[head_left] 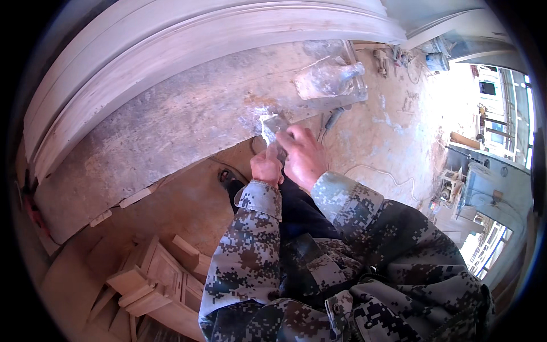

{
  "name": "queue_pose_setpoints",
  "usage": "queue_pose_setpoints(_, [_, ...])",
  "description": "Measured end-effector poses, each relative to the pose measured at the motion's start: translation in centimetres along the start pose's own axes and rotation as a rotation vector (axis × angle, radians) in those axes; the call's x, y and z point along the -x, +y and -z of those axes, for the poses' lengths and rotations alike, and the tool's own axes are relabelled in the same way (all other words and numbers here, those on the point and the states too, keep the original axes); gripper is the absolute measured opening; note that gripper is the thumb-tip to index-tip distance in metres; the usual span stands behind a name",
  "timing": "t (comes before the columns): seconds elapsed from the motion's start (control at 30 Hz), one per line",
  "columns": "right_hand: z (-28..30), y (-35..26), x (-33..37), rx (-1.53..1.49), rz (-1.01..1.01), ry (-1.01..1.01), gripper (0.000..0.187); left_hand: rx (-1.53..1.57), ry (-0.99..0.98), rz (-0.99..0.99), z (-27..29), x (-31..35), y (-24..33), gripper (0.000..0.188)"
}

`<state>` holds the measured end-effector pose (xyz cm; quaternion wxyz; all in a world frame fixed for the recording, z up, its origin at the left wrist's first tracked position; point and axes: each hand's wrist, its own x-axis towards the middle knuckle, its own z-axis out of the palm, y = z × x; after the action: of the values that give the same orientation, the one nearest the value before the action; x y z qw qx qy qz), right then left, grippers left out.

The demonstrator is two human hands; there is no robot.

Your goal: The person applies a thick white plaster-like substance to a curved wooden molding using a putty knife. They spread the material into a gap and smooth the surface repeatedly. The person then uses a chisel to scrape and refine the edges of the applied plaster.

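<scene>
My two hands are close together at the front edge of a long, stained board (165, 114). My left hand (266, 166) is closed round the handle of what looks like a putty knife (265, 126), with white paste on its blade. My right hand (305, 157), just beside it, has its fingers curled on a flat grey scraper (277, 123). The two blades overlap, so their exact contact is hard to make out. Beyond them, a dusty, bottle-shaped container (327, 78) lies on its side at the board's right end.
A long white moulded piece (228, 34) runs along the board's far side. Wooden cabinet parts (171, 282) stand at the lower left. A power tool (333, 118) hangs by the board's edge, and a cable (393, 173) crosses the floor at right.
</scene>
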<state>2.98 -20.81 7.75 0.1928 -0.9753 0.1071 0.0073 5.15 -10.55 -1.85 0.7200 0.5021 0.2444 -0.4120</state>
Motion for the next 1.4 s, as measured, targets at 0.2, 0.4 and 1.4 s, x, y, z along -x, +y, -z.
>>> queue_pose_setpoints(0.2, [-0.6,-2.2,-1.6,0.334,0.103,-0.183,0.034,0.059,0.006,0.029,-0.2,0.7,1.1,0.039])
queue_pose_setpoints(0.4, [-0.7,-1.7,-3.3,0.583,0.347,-0.203,0.023,0.065,-0.027,0.069,-0.3,0.9,2.2,0.044])
queue_pose_setpoints(1.4, [1.3,4.0,0.4,-0.375,-0.307,0.032,0.055,0.221,-0.059,0.213,-0.1,1.5,2.6,0.032])
